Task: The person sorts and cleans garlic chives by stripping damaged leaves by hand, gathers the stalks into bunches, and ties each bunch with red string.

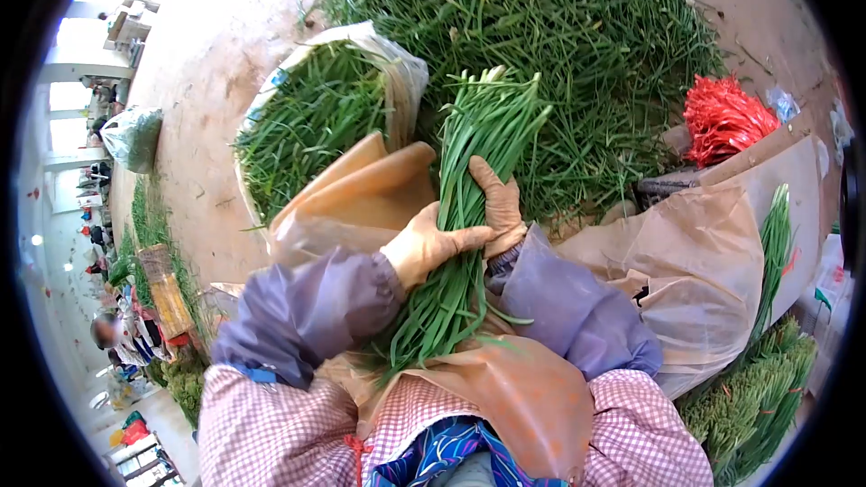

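A thick bunch of chives (465, 207), long green stalks with pale cut ends at the top, stands before my chest and leans slightly right. My left hand (428, 242), in a tan glove, wraps around its middle with the thumb across the front. My right hand (499, 206), gloved too, closes on the bunch from the right, its thumb pointing up along the stalks. The leafy lower ends rest against the brown plastic apron (505, 388) on my lap. Part of the fingers of both hands is hidden behind the stalks.
A large heap of loose greens (559, 27) lies ahead. A white sack (401, 63) full of greens stands left of it. To the right are red ties (726, 122), a plastic-covered surface (667, 261) and tied bundles (753, 388). Other people are far left.
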The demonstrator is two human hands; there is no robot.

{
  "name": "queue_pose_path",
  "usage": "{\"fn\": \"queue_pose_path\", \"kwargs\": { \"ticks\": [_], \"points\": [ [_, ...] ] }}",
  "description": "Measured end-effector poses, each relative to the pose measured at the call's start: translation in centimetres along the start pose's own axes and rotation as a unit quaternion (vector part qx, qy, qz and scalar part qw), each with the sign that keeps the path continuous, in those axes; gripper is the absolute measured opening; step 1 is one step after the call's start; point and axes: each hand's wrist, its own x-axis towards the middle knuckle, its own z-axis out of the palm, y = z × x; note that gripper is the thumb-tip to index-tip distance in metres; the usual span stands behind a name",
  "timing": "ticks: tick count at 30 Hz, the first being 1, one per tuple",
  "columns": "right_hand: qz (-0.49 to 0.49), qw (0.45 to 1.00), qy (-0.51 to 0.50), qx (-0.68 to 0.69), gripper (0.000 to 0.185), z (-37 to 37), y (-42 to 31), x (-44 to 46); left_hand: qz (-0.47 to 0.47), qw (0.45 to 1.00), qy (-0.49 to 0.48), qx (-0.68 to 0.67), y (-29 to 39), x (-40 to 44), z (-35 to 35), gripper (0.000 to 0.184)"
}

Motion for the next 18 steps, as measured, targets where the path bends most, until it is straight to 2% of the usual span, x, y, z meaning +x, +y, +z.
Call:
{"fn": "queue_pose_path", "kwargs": {
  "ticks": [2,3,4,7,8,10,12,13,14,15,16,18],
  "points": [
    [-0.057,0.997,-0.042,0.007,0.038,2.3,-0.8,-1.6,0.118,0.992,0.034,-0.009,-1.2,-1.2,-0.1,0.059],
    [-0.077,0.993,-0.084,0.021,0.039,3.1,-0.9,-2.4,0.159,0.987,0.025,-0.024,-1.3,-2.2,0.0,0.061],
    [-0.083,0.994,-0.065,0.011,0.041,4.0,-1.1,-3.6,0.2,0.979,0.013,-0.04,-1.4,-3.0,0.2,0.063],
    [-0.07,0.995,-0.07,-0.012,0.043,5.7,-1.3,-7.0,0.143,0.988,-0.035,-0.039,-0.9,-6.5,0.6,0.066],
    [-0.093,0.992,-0.065,-0.047,0.036,6.0,-1.0,-7.8,0.115,0.99,-0.058,-0.053,-1.3,-7.3,0.5,0.064],
    [-0.08,0.99,-0.108,-0.048,0.034,6.3,-0.7,-9.4,0.152,0.987,-0.046,0.031,-2.6,-7.8,-0.9,0.059],
    [-0.027,0.977,-0.212,-0.001,0.048,5.3,-0.4,-8.9,0.158,0.977,-0.032,0.137,-3.5,-8.7,-3.3,0.058],
    [0.0,0.968,-0.248,0.032,0.053,4.8,-0.4,-7.7,0.129,0.988,-0.012,0.078,-2.4,-10.7,-3.7,0.062],
    [0.027,0.957,-0.282,0.064,0.059,4.3,-0.9,-6.7,0.233,0.962,-0.039,0.14,-3.2,-10.7,-6.0,0.064],
    [0.035,0.949,-0.307,0.067,0.073,4.5,-2.1,-6.4,0.22,0.957,-0.002,0.191,-1.6,-13.0,-6.2,0.061],
    [0.037,0.947,-0.31,0.08,0.075,4.7,-3.1,-6.4,0.201,0.947,0.032,0.249,-0.7,-14.9,-6.7,0.06],
    [0.096,0.887,-0.423,0.16,0.06,5.1,-4.8,-5.5,0.128,0.951,0.054,0.276,-0.4,-17.6,-8.6,0.061]
  ]
}}
